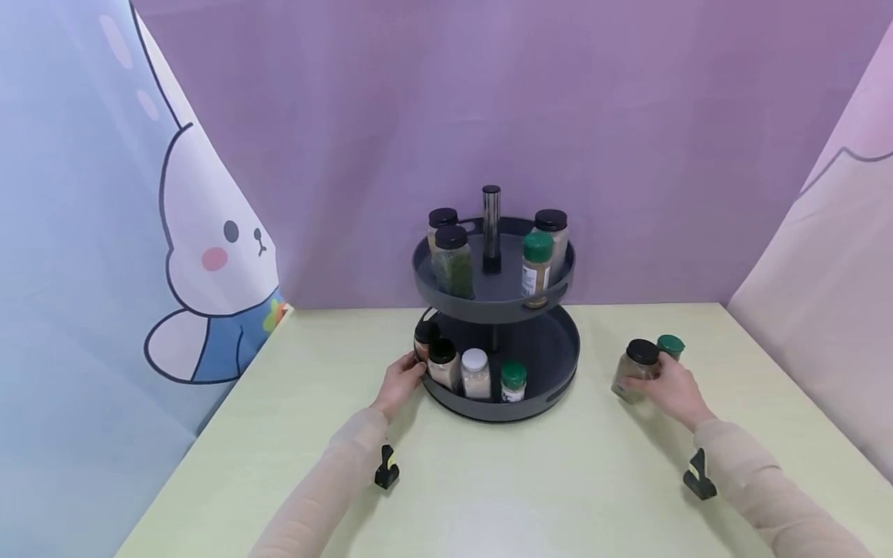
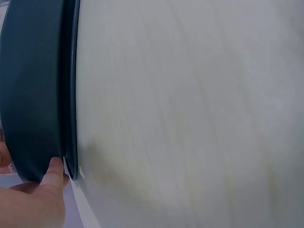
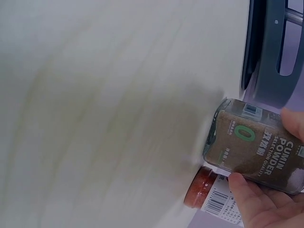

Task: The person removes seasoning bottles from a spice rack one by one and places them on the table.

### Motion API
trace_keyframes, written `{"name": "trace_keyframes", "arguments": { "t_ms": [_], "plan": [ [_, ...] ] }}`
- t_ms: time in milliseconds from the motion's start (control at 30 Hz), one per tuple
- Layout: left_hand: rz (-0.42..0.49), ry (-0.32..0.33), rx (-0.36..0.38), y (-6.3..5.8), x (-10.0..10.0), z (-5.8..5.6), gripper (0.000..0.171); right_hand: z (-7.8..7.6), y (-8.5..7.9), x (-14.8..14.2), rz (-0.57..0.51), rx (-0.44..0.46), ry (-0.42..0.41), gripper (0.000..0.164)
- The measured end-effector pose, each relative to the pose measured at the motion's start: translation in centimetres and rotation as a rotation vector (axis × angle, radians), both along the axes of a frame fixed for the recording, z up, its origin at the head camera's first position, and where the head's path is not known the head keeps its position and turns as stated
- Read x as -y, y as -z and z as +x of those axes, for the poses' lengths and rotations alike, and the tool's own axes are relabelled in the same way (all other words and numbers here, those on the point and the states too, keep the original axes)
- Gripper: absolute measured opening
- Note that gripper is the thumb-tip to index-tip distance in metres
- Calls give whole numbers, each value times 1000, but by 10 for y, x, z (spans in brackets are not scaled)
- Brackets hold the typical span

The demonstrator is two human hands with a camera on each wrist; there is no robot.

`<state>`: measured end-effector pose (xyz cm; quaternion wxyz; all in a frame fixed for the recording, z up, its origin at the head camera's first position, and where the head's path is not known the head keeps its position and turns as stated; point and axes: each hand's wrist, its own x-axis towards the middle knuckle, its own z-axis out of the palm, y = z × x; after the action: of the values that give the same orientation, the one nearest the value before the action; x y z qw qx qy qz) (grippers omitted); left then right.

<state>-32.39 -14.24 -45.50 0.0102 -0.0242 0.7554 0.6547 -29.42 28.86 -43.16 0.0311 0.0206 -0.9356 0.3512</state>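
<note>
My left hand (image 1: 403, 383) grips the left rim of a dark grey two-tier spice rack's lower tray (image 1: 540, 360). In the left wrist view the thumb (image 2: 53, 171) presses on the tray's outer wall (image 2: 33, 85). My right hand (image 1: 671, 394) holds a clear cumin powder jar (image 3: 251, 147) with a black lid, right of the rack, thumb and fingers on opposite sides. The jar leans a little. Close beside it stands a green-lidded spice bottle (image 1: 671, 346), partly hidden by the hand; red-brown spice shows in its base in the right wrist view.
On the lower tray stand two black-lidded jars (image 1: 443, 368), a white-lidded jar (image 1: 476, 376) and a green-lidded bottle (image 1: 513, 381). The upper tray (image 1: 488, 311) bears several jars around a metal post (image 1: 491, 225). A purple backdrop (image 1: 349, 155) hangs behind the table (image 1: 474, 480).
</note>
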Motion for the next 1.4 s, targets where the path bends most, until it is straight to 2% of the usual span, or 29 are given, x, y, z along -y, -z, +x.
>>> {"name": "trace_keyframes", "arguments": {
  "t_ms": [200, 500, 800, 867, 1133, 1400],
  "plan": [
    [-4, 2, 4, -2, 0, 0, 48, -1, -6, -1, 0, 16, -17, 76],
    [-10, 6, 6, -5, -2, 0, 48, 2, -6, -2, -18, 30, -21, 74],
    [2, 10, -11, -2, -1, 0, 47, 2, -22, 1, -6, -91, -19, 57],
    [11, 8, -8, -1, 0, 0, 47, 1, -27, 2, -21, -101, -28, 61],
    [-11, 2, -9, -2, 2, 1, 47, -4, -39, 5, -110, -22, -43, 74],
    [-24, 5, -15, -2, 1, 2, 47, 1, -57, 9, -42, -71, -46, 71]
  ]
}}
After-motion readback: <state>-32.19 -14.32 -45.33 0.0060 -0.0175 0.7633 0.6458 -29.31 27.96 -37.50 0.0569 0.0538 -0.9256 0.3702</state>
